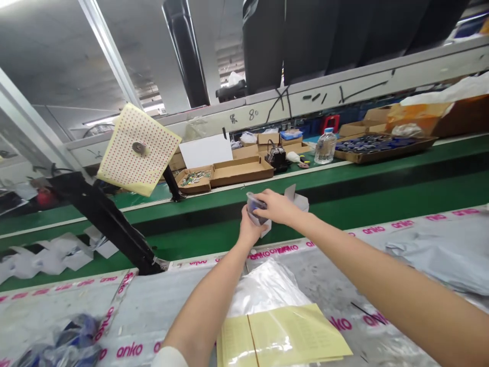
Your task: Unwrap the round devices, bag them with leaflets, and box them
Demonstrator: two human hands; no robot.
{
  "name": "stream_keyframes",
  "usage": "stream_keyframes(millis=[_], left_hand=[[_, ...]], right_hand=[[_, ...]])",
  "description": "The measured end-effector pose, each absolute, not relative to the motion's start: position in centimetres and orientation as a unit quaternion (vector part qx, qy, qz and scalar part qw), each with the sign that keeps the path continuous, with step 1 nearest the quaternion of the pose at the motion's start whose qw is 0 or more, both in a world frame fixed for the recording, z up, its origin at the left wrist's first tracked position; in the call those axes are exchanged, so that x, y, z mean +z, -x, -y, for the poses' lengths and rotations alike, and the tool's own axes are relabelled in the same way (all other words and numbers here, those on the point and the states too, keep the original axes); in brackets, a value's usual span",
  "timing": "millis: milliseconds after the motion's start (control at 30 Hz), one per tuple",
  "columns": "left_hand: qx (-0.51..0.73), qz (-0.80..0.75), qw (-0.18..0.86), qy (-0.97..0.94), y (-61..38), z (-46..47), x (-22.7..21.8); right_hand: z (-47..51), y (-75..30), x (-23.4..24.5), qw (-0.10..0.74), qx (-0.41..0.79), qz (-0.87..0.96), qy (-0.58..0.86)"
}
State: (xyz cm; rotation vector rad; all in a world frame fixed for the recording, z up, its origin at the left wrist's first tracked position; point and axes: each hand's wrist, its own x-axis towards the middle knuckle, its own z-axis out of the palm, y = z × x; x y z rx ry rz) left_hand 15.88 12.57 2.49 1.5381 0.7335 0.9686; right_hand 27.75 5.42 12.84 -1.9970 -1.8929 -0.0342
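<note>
While fingers of left hand [250, 230] and right hand [277, 206] clamp clear pouch [254, 208] — sheet [129, 350] reads "anko" | rail [344, 85]: "80"

small clear bag [255, 208] | dark contents | held upright | above green belt edge

Small pouch [255, 208]: clear glossy plastic, smooth; bag [263, 288] nr front edge of tabletop [160, 306]: shiny crinkled plastic film; sheets [284, 336] on it: matt yellow paper; trays [240, 171]: plain brown cardboard; belt [382, 201]: matt green.
</note>
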Motion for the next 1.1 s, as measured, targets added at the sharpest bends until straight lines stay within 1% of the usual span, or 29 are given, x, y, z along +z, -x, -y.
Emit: stream_keyframes(millis=[133, 300, 500, 633, 733, 933, 1100], left_hand=[[0.384, -0.311, 0.590, -0.639, -14.5, -14.4, 1.9], [0.332, -0.299, 0.617, -0.648, -11.8, -16.0, 3.2], [0.276, -0.286, 0.611, -0.685, -10.1, -16.3, 5.4], [0.257, -0.289, 0.595, -0.705, -10.0, -17.0, 6.1], [0.275, -0.294, 0.585, -0.704, -10.1, -17.2, 5.5], [0.352, -0.309, 0.590, -0.658, -9.1, -16.2, 1.6], [0.359, -0.352, 0.572, -0.648, -6.3, -14.7, 0.3]], right_hand=[[-6.5, -27.1, 10.8, 0.179, -0.016, 0.703, 0.688], [-6.9, -25.7, 9.1, 0.145, -0.055, 0.756, 0.636], [-7.0, -23.7, 7.4, 0.115, -0.126, 0.797, 0.580], [-7.0, -23.0, 6.5, 0.105, -0.142, 0.799, 0.575], [-7.0, -22.7, 6.0, 0.103, -0.144, 0.801, 0.571], [-6.9, -21.7, 4.0, 0.133, -0.154, 0.781, 0.590], [-6.7, -21.4, 1.4, 0.158, -0.179, 0.763, 0.600]])
